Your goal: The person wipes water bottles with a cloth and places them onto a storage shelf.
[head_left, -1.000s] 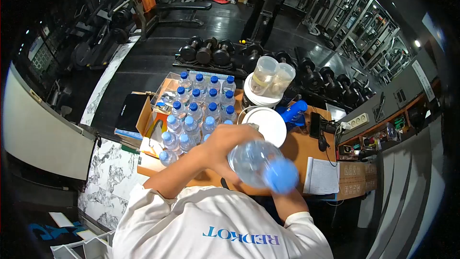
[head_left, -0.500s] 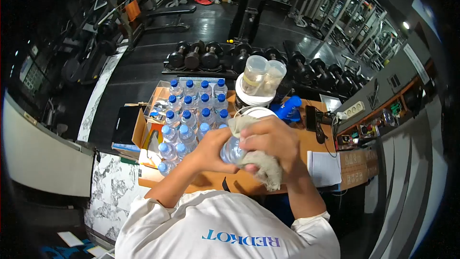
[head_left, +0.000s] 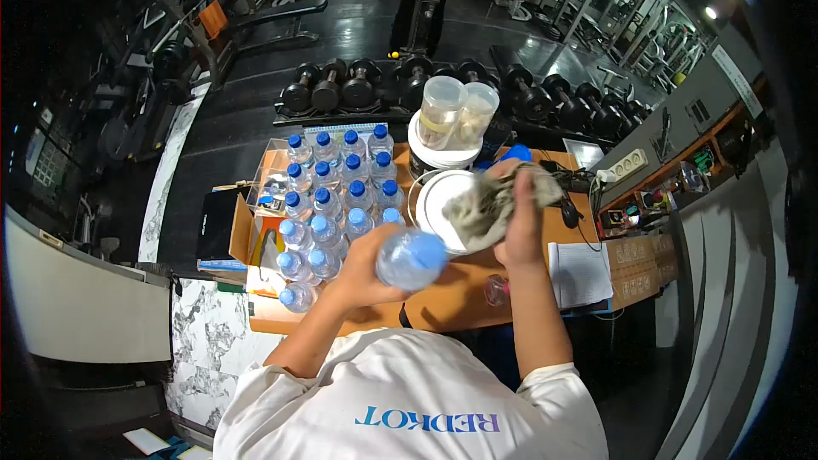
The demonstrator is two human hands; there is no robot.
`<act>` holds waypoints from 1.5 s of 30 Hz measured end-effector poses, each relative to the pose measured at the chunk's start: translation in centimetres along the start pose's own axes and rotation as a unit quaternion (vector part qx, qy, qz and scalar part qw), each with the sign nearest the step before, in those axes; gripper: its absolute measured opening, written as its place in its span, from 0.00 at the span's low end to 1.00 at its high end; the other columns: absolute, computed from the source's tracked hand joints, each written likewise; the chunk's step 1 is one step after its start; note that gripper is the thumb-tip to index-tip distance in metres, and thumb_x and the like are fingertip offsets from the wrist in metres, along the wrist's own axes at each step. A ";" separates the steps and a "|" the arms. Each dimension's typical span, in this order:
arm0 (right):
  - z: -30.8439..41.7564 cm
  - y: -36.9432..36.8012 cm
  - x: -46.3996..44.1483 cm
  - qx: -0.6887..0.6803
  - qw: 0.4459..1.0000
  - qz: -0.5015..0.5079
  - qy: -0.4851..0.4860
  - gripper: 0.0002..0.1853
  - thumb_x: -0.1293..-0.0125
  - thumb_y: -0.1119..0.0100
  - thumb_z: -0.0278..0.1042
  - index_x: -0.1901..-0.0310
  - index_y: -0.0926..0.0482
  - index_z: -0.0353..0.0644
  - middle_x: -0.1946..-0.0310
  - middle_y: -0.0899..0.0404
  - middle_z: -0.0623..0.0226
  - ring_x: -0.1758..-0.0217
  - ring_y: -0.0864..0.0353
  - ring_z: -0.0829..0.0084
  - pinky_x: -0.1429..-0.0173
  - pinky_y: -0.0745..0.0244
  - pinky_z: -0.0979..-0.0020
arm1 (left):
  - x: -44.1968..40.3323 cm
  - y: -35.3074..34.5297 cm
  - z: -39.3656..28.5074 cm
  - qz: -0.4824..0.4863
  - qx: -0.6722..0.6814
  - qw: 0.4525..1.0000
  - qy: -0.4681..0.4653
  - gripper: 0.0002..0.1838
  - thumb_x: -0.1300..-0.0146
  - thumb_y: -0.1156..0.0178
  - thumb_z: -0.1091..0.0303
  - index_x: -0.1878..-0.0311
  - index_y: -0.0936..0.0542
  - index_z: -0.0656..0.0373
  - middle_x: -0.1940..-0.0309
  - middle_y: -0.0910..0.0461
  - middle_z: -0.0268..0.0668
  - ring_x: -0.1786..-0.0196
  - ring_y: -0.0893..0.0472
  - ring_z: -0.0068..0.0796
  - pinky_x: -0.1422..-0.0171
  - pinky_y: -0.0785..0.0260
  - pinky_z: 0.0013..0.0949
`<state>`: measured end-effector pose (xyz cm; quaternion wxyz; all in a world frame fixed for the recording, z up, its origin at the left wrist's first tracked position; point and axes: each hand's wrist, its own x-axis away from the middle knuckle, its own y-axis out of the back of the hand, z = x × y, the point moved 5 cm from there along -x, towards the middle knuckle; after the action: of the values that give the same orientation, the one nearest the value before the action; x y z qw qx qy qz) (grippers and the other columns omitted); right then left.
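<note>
A clear bottle with a light blue cap is in my left hand, tilted with its cap toward the right and blurred. My right hand grips a grey-green cloth, held apart from the bottle and over the right side of a white lid. Left of my hands, several capped water bottles stand upright in rows on the wooden table, some with dark blue caps, the nearer ones with light blue caps.
Two clear containers stand on a white tub behind the lid. A small pink-and-clear item lies near the front edge. At the right are a notebook, a power strip and cables. Dumbbells line the floor beyond.
The cloth was wrapped around the bottle; now my right hand has lifted it away to the upper right. My left hand keeps the bottle, its cap now uncovered. The camera view has shifted slightly.
</note>
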<state>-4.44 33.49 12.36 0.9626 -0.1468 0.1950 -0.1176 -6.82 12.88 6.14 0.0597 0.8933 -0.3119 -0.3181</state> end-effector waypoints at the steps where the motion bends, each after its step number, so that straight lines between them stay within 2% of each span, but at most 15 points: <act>1: 0.1 0.4 0.2 -0.073 0.995 -0.063 -0.015 0.23 0.29 0.55 0.56 0.56 0.27 0.41 0.62 0.23 0.68 0.58 0.23 0.76 0.50 0.28 0.72 | 0.4 0.0 0.8 -0.062 0.134 0.986 0.081 0.35 0.60 0.26 0.57 0.48 0.26 0.64 0.55 0.21 0.40 0.52 0.21 0.31 0.47 0.29 0.36; 4: 3.6 -1.9 0.9 0.023 0.991 -0.008 0.135 0.25 0.33 0.48 0.55 0.47 0.31 0.42 0.53 0.24 0.60 0.47 0.24 0.67 0.41 0.29 0.63 | 0.3 -1.1 2.3 -0.120 0.284 0.942 0.131 0.37 0.50 0.31 0.46 0.44 0.29 0.64 0.54 0.22 0.38 0.51 0.23 0.27 0.44 0.31 0.34; 7: 5.7 -7.0 2.5 0.358 0.861 0.099 0.347 0.20 0.37 0.42 0.46 0.46 0.26 0.47 0.48 0.24 0.58 0.39 0.27 0.62 0.36 0.33 0.55 | -0.3 -1.7 3.0 -0.116 0.327 0.925 0.156 0.42 0.45 0.39 0.36 0.38 0.33 0.62 0.53 0.23 0.41 0.49 0.23 0.32 0.40 0.33 0.35; 11: 0.4 -10.7 8.0 0.537 0.726 0.242 0.355 0.14 0.46 0.41 0.32 0.56 0.20 0.52 0.51 0.22 0.70 0.38 0.28 0.63 0.33 0.40 0.49 | 0.3 -2.5 5.5 -0.166 0.482 0.827 0.237 0.38 0.40 0.49 0.33 0.42 0.30 0.61 0.54 0.22 0.41 0.54 0.20 0.32 0.47 0.27 0.36; 13: -0.1 -8.3 9.0 0.474 0.767 0.289 0.322 0.10 0.43 0.41 0.35 0.60 0.17 0.50 0.56 0.19 0.65 0.40 0.26 0.67 0.35 0.36 0.53 | 0.6 -2.5 6.2 -0.194 0.553 0.764 0.270 0.37 0.37 0.54 0.32 0.45 0.29 0.60 0.55 0.22 0.41 0.56 0.19 0.32 0.51 0.24 0.36; 14: -0.4 -6.8 8.9 0.414 0.815 0.312 0.259 0.08 0.41 0.41 0.36 0.61 0.17 0.49 0.59 0.19 0.65 0.41 0.25 0.68 0.35 0.35 0.56 | 0.3 -1.3 3.9 -0.228 0.422 0.836 0.268 0.41 0.41 0.59 0.25 0.49 0.25 0.56 0.58 0.22 0.39 0.55 0.21 0.35 0.49 0.26 0.45; 18: -6.4 0.5 10.1 0.219 0.942 0.254 0.009 0.11 0.36 0.42 0.41 0.59 0.20 0.44 0.57 0.20 0.66 0.44 0.24 0.68 0.36 0.34 0.63 | -0.2 0.2 2.7 -0.287 0.414 0.833 0.229 0.45 0.45 0.63 0.20 0.48 0.26 0.55 0.59 0.22 0.36 0.53 0.23 0.31 0.48 0.29 0.40; 20: -10.3 4.5 10.6 0.068 0.953 -0.091 -0.282 0.17 0.32 0.45 0.44 0.50 0.25 0.40 0.51 0.23 0.66 0.42 0.27 0.71 0.37 0.34 0.68 | -0.4 0.3 1.9 -0.298 0.413 0.841 0.181 0.45 0.44 0.61 0.21 0.45 0.28 0.56 0.56 0.23 0.37 0.51 0.23 0.33 0.47 0.30 0.41; 25: -12.2 2.4 11.3 -0.198 0.922 -0.047 -0.329 0.29 0.31 0.49 0.53 0.35 0.39 0.45 0.43 0.30 0.68 0.41 0.29 0.72 0.36 0.33 0.65 | -0.9 -2.0 -1.4 -0.317 0.262 0.911 0.036 0.49 0.47 0.40 0.32 0.36 0.41 0.65 0.48 0.28 0.46 0.45 0.26 0.36 0.40 0.32 0.38; 29: -14.7 3.3 10.3 0.049 0.987 0.074 -0.138 0.25 0.28 0.54 0.50 0.36 0.39 0.44 0.42 0.31 0.68 0.39 0.32 0.73 0.36 0.35 0.67 | -2.1 -1.9 -3.8 -0.102 -0.050 0.993 -0.032 0.47 0.60 0.24 0.42 0.41 0.32 0.62 0.51 0.28 0.39 0.45 0.29 0.32 0.42 0.35 0.36; 31: -12.3 1.9 9.4 -0.026 0.951 0.019 -0.308 0.23 0.26 0.56 0.47 0.37 0.38 0.43 0.46 0.30 0.68 0.44 0.31 0.76 0.39 0.34 0.69 | -2.8 -1.4 -4.6 -0.046 0.001 0.999 -0.014 0.44 0.64 0.22 0.44 0.46 0.28 0.60 0.53 0.28 0.37 0.46 0.30 0.32 0.43 0.36 0.35; 36: -6.8 1.3 6.9 0.248 0.960 0.109 -0.069 0.18 0.35 0.39 0.45 0.53 0.25 0.40 0.62 0.24 0.74 0.56 0.27 0.80 0.51 0.30 0.76 | -0.6 -1.0 -0.2 -0.132 0.317 0.937 0.059 0.50 0.63 0.38 0.24 0.47 0.29 0.61 0.53 0.27 0.40 0.50 0.25 0.34 0.46 0.31 0.39; 38: -3.8 1.2 5.5 0.168 0.985 -0.002 -0.049 0.17 0.37 0.37 0.37 0.50 0.25 0.38 0.59 0.23 0.70 0.55 0.25 0.78 0.49 0.29 0.76 | 0.1 -0.7 0.7 -0.137 0.446 0.873 0.140 0.59 0.60 0.65 0.11 0.49 0.28 0.62 0.56 0.24 0.44 0.53 0.23 0.37 0.50 0.28 0.41; 42: 1.1 -0.1 4.0 0.049 0.995 0.015 -0.082 0.22 0.35 0.46 0.32 0.40 0.30 0.34 0.43 0.27 0.59 0.41 0.27 0.68 0.37 0.32 0.68 | 1.5 -1.3 2.5 -0.127 0.435 0.851 0.264 0.54 0.49 0.69 0.16 0.44 0.28 0.61 0.51 0.24 0.44 0.51 0.22 0.35 0.49 0.27 0.39; 45: 3.5 -9.4 3.2 0.429 0.828 0.214 0.290 0.30 0.42 0.45 0.30 0.36 0.34 0.36 0.34 0.35 0.54 0.29 0.42 0.53 0.27 0.51 0.53 | 1.9 -2.5 3.6 -0.190 0.434 0.825 0.309 0.51 0.49 0.64 0.17 0.47 0.28 0.60 0.59 0.21 0.40 0.57 0.19 0.33 0.51 0.25 0.40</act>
<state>-1.69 24.65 17.43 0.8289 0.3675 0.4214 -0.0179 -6.51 14.11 1.54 -0.3019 0.9203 -0.2075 0.1376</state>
